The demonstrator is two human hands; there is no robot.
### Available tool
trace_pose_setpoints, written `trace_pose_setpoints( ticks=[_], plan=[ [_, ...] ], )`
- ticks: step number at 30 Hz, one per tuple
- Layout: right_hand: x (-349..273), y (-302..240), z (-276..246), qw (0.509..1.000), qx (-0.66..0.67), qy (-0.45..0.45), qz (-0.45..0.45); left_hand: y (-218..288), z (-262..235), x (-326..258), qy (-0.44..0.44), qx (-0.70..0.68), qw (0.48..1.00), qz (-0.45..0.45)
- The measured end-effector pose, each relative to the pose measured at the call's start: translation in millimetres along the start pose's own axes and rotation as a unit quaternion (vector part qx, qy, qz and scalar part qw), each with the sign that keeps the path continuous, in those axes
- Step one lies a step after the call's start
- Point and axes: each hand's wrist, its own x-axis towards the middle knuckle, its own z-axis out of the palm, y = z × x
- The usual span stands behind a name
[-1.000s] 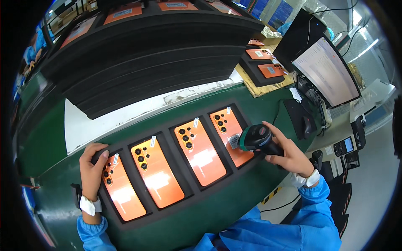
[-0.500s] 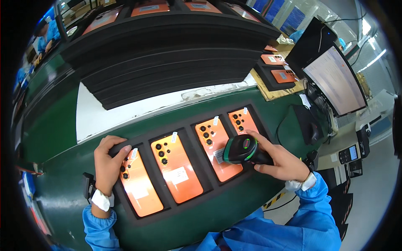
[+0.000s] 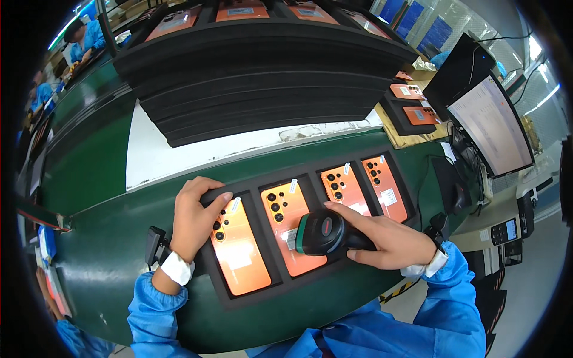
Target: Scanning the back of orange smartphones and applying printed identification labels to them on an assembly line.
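Note:
A black foam tray (image 3: 261, 230) lies on the green table with a row of orange phones set in its slots, backs up. My left hand (image 3: 197, 218) grips its far left corner, thumb near the cameras of the leftmost phone (image 3: 242, 256). In my right hand (image 3: 397, 241) is a black and green barcode scanner (image 3: 325, 230), fingers wrapped round its handle. The scanner head hangs over the second phone (image 3: 301, 262) from the left, beside its white label, hiding part of the phone. Further right lie a third phone (image 3: 349, 188) and a fourth phone (image 3: 382, 179).
A tall stack of black foam trays (image 3: 268, 89) stands beyond the tray, with orange phones on top. At the right are a monitor (image 3: 492, 125), a mouse (image 3: 458, 197) and a label printer (image 3: 504, 231). More phones (image 3: 421, 115) sit back right. Co-workers (image 3: 86, 39) are at far left.
The scanner in my right hand has moved left from the third phone to the second. The tray and my left hand appear further right in view, as the whole scene has shifted.

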Motion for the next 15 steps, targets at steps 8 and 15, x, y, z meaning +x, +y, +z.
trace_pose_setpoints(
  ticks=[8, 15],
  plan=[
    [41.6, -5.5, 26.6, 0.976, -0.011, -0.033, -0.214, 4.7, 14.6, 6.4, -0.009, 0.007, 1.000, 0.008],
    [38.0, -0.3, 17.8, 0.983, -0.004, -0.031, -0.179, 10.0, 11.4, 4.5, -0.033, 0.035, 0.998, 0.037]
  ],
)
